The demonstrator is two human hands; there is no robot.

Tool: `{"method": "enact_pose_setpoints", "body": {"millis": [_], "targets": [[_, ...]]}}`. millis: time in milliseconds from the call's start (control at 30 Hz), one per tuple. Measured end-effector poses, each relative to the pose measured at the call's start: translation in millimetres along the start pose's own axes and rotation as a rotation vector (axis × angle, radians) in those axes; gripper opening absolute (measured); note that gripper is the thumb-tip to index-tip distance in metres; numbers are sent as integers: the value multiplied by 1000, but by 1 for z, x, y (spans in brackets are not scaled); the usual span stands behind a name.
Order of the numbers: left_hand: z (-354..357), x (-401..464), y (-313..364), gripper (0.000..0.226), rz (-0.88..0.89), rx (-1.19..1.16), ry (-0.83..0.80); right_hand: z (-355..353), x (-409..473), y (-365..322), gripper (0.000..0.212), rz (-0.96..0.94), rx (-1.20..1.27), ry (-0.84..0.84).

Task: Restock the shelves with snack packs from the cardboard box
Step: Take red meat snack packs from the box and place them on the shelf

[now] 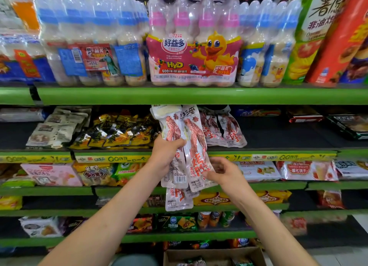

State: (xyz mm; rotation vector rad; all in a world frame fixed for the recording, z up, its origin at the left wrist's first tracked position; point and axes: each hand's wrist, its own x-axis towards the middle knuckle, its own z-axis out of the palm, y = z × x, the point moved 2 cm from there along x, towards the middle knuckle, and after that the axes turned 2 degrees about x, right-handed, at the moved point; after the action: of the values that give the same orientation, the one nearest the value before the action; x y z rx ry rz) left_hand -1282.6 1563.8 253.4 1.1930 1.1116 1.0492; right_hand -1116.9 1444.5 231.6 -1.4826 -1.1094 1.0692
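The left hand [166,153] curls its fingers and thumb around a bunch of pink-and-white meat snack packs [184,146], held up in front of the green shelves [179,95]. The right hand [223,173] pinches the bottom edge of the front pack with thumb and fingertips. Near the bottom, the cardboard box [214,255] sits open with a few packs inside, and more of the same packs [222,129] lie on the shelf just right of the held bunch.

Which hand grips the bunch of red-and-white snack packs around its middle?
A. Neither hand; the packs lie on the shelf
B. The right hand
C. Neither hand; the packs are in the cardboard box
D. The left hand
D: the left hand wraps around the middle of the snack packs, while the right hand only pinches the front pack's lower edge.
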Motion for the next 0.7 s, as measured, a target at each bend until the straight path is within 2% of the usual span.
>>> {"method": "enact_pose_setpoints", "body": {"millis": [133,500,700], "targets": [[-2,-1,0,34,-15,-5,-1,0,-9,9,9,18,-63,23],[-1,2,0,46,-20,13,3,7,-17,19,11,43,-57,-4],[3,1,0,40,10,16,-13,13,-16,23,16,40,-42,38]]}}
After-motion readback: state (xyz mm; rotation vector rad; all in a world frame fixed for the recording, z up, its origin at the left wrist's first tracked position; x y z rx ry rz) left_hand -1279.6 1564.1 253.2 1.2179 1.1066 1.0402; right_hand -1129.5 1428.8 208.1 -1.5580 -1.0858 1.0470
